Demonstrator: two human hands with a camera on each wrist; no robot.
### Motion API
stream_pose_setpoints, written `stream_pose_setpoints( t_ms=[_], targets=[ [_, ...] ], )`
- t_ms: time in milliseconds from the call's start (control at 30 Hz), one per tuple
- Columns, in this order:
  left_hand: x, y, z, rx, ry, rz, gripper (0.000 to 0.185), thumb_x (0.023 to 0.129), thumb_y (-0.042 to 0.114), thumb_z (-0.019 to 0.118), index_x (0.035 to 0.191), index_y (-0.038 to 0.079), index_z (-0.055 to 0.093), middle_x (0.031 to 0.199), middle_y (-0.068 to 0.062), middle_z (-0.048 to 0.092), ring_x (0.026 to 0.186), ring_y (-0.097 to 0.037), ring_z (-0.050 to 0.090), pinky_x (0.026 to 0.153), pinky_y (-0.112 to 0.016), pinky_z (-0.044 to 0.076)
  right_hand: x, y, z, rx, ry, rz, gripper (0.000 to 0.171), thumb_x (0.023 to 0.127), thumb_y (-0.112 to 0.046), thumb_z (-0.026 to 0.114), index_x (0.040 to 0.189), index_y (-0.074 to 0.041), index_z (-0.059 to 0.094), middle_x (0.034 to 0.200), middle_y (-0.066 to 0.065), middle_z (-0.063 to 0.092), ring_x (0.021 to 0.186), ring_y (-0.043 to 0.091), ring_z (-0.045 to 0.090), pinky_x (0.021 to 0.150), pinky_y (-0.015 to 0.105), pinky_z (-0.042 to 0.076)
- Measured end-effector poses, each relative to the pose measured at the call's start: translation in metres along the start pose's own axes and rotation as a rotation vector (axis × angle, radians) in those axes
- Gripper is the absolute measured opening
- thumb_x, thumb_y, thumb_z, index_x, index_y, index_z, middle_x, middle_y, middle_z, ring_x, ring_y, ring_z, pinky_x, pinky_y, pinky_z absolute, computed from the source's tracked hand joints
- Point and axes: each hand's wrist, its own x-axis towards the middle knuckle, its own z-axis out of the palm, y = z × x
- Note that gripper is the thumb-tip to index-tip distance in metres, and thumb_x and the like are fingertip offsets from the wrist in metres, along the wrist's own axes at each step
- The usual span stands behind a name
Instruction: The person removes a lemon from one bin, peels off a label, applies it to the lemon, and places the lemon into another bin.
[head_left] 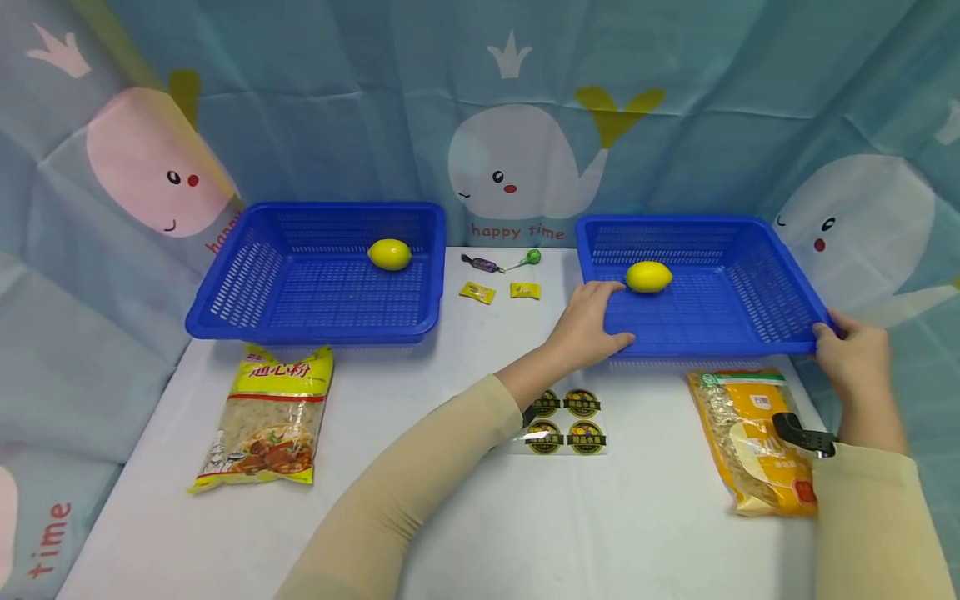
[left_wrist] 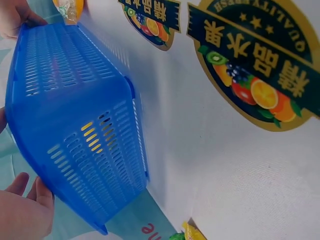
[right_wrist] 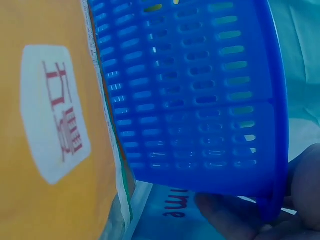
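Note:
A blue slotted plastic basket stands at the back right with a yellow lemon inside. My left hand holds its left rim near the front corner, thumb by the front edge. At the opposite front corner, my right hand grips the rim, with fingers and thumb around it in the right wrist view. Just in front of the basket lies an orange food packet, near my right wrist. Under my left forearm, a clear sheet of round fruit stickers is partly covered.
Another blue basket with a lemon stands back left. A yellow pasta packet lies before it. Between the baskets are a purple candy, a green lollipop and two yellow candies. A whale-print curtain hangs behind.

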Motion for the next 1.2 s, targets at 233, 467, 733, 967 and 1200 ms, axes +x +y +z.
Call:
stream_pose_setpoints(
  t_ms=[233,467,733,967,1200],
  targets=[
    [-0.009,-0.005,-0.009,-0.031,-0.020,0.001,0.071,0.089,0.033,0.078,0.150,0.018,0.044,0.149,0.003,0.052,0.142,-0.016,0.041,0.118,-0.030,0.035,-0.018,-0.012,0.006,0.016,0.131,-0.046,0.063,0.105,-0.036,0.038,0.162,-0.021,0.015,0.168,0.016,0.012,0.153,0.044,0.012,0.121,0.062,0.017],
    [-0.021,-0.017,-0.035,-0.112,0.013,-0.005,0.069,0.089,0.030,0.079,0.149,0.019,0.046,0.140,0.001,0.060,0.131,-0.020,0.052,0.108,-0.038,0.045,-0.052,-0.056,0.025,0.046,0.327,-0.305,0.054,0.104,-0.031,0.049,0.155,-0.014,0.041,0.165,0.010,0.028,0.153,0.033,0.021,0.125,0.055,0.016],
    [-0.047,-0.037,-0.088,-0.127,0.069,0.028,0.059,0.091,0.031,0.077,0.143,0.015,0.054,0.139,-0.004,0.061,0.128,-0.021,0.055,0.107,-0.040,0.046,-0.101,-0.114,0.068,0.152,0.185,-0.615,0.048,0.100,-0.033,0.063,0.146,-0.022,0.055,0.144,0.005,0.059,0.129,0.021,0.058,0.101,0.020,0.049],
    [-0.072,-0.059,-0.147,-0.169,0.190,-0.039,0.057,0.091,0.030,0.077,0.141,0.016,0.055,0.136,-0.004,0.062,0.126,-0.023,0.054,0.106,-0.042,0.045,-0.144,-0.161,0.114,0.295,-0.082,-0.807,0.051,0.095,-0.022,0.072,0.143,-0.018,0.057,0.132,0.009,0.067,0.116,0.027,0.067,0.089,0.017,0.054],
    [-0.080,-0.077,-0.215,-0.090,0.223,-0.322,0.070,0.090,0.046,0.073,0.149,0.020,0.046,0.151,-0.007,0.049,0.138,-0.030,0.044,0.111,-0.052,0.041,-0.175,-0.206,0.172,0.333,-0.365,-0.797,0.056,0.095,-0.030,0.073,0.146,-0.018,0.054,0.135,0.009,0.065,0.119,0.025,0.066,0.094,0.042,0.057]
  ],
)
